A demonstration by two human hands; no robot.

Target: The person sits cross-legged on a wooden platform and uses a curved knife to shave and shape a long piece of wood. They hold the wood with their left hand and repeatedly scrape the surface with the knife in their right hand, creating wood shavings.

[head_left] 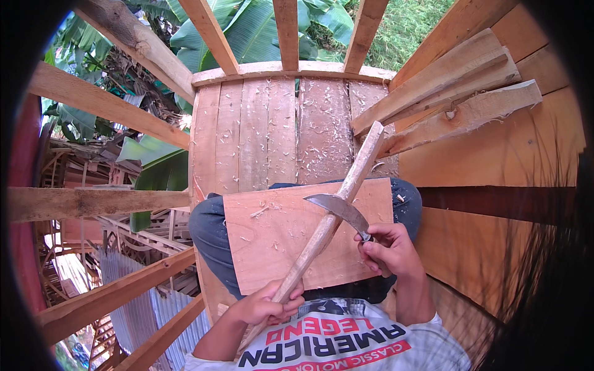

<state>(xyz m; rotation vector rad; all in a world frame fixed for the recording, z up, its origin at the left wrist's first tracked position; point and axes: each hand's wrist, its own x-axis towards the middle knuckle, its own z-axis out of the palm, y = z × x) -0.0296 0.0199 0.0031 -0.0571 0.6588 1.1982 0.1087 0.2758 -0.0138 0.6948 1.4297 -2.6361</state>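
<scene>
A long, roughly hewn wooden stick slants across a flat board that rests on my lap. My left hand is wrapped round the stick's near part, close to my shirt. In my right hand is a curved knife with a sickle-like blade, its handle mostly hidden by my fingers. The blade lies across the stick around its middle. A few pale shavings are scattered on the board.
Wood shavings litter the plank floor ahead of me. Rough timber pieces lean at the right against a plank wall. Wooden rails stand along the left and front, with banana leaves and corrugated sheets beyond.
</scene>
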